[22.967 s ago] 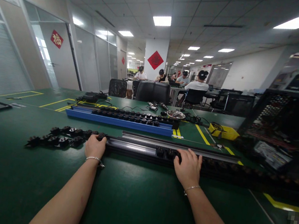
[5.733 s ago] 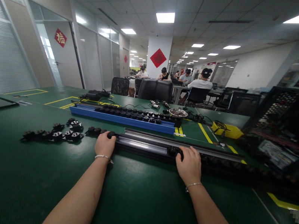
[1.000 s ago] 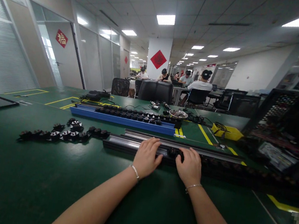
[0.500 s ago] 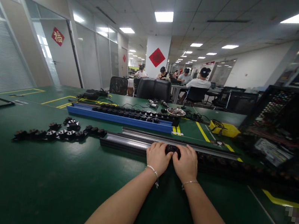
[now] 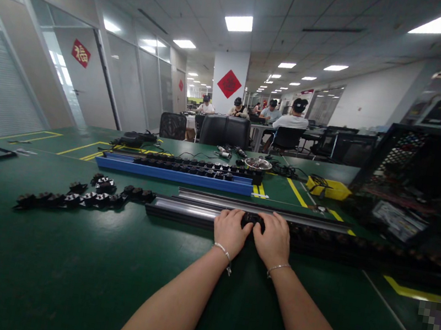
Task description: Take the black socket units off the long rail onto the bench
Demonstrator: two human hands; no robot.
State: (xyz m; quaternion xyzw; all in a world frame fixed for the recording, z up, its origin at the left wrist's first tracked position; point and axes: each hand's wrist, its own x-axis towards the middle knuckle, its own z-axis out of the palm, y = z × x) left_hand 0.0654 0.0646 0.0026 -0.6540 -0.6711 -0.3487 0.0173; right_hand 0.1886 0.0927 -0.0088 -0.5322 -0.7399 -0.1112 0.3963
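Side by side, my left hand (image 5: pixel 230 231) and my right hand (image 5: pixel 274 239) grip a small black part (image 5: pixel 252 219), fingers curled over it and thumbs close together. It sits at a long black rail with a shiny metal channel (image 5: pixel 184 209); my fingers hide much of it, so its exact seating cannot be made out. To the right of my hands, a dark row of similar parts (image 5: pixel 342 244) runs along the rail. Directly behind lies a second metal-channelled rail (image 5: pixel 304 219). Loose black parts (image 5: pixel 91 200) lie strung out in a line left of the rail.
Farther back on the green table (image 5: pixel 103 269) lies a blue rail (image 5: pixel 172 176) carrying black parts. Beyond it are a metal bowl (image 5: pixel 258 164), cables and a yellow tray (image 5: pixel 333 190). A dark open-fronted case (image 5: pixel 410 184) stands at right. Several people sit at distant desks.
The view has shifted slightly, moving the whole scene a little to the left. Both hands keep nearly the same grip on the black part at the same spot on the rail.
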